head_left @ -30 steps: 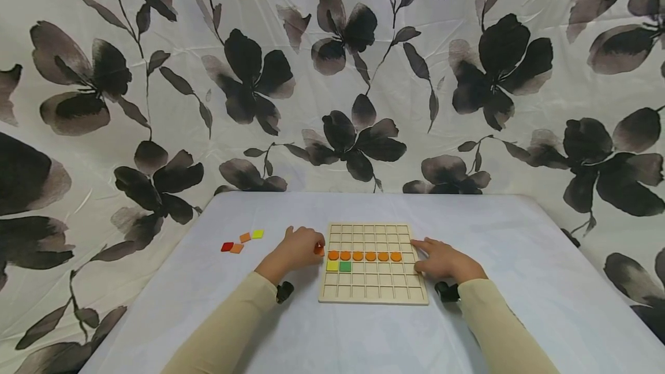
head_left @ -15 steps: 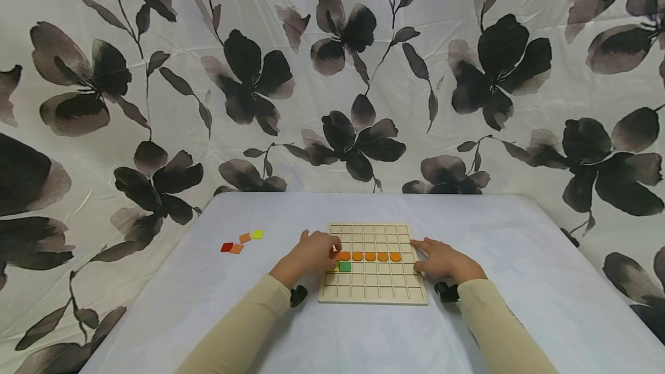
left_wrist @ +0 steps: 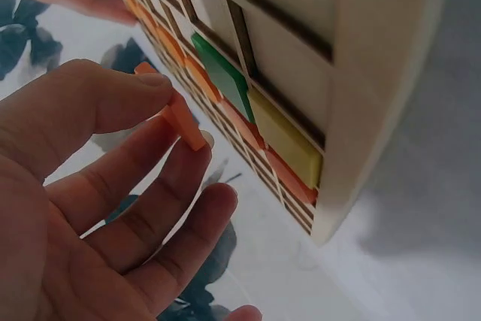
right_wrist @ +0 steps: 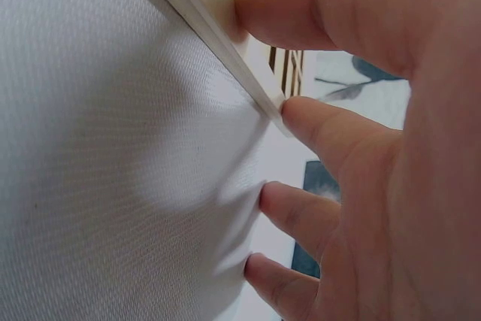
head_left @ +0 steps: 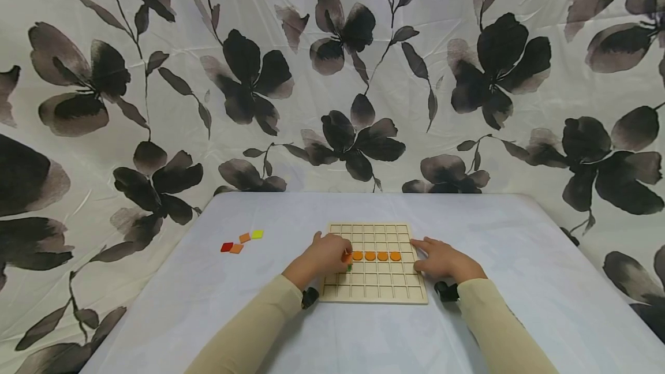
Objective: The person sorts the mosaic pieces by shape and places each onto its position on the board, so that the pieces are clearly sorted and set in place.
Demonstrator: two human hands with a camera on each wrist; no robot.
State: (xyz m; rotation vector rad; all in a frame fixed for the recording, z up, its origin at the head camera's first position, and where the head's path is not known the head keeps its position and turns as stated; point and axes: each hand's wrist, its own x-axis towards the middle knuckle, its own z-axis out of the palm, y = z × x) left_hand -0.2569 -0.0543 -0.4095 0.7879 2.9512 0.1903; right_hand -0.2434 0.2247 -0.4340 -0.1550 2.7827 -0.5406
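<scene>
My left hand (head_left: 326,254) pinches a thin orange tile (left_wrist: 182,118) between thumb and fingertips, held on edge over the left part of a wooden grid board (head_left: 374,294). Across one row of the board runs a line of orange round pieces (head_left: 383,256); the left end is hidden by the hand in the head view. In the left wrist view, a yellow tile (left_wrist: 287,139) and a green tile (left_wrist: 223,77) sit side by side in the row beside them. My right hand (head_left: 448,260) spreads at the board's right edge, thumb and forefinger touching the rim (right_wrist: 233,24).
Left of the board lie loose tiles on the white-covered table (head_left: 171,328): a red tile (head_left: 226,247), an orange tile (head_left: 236,249), another orange tile (head_left: 245,238) and a yellow tile (head_left: 257,234). Behind the table hangs a floral cloth (head_left: 358,143).
My left hand has carried the orange tile rightward from beside the board to over its left cells, covering the yellow tile and some round pieces. The right hand has stayed put.
</scene>
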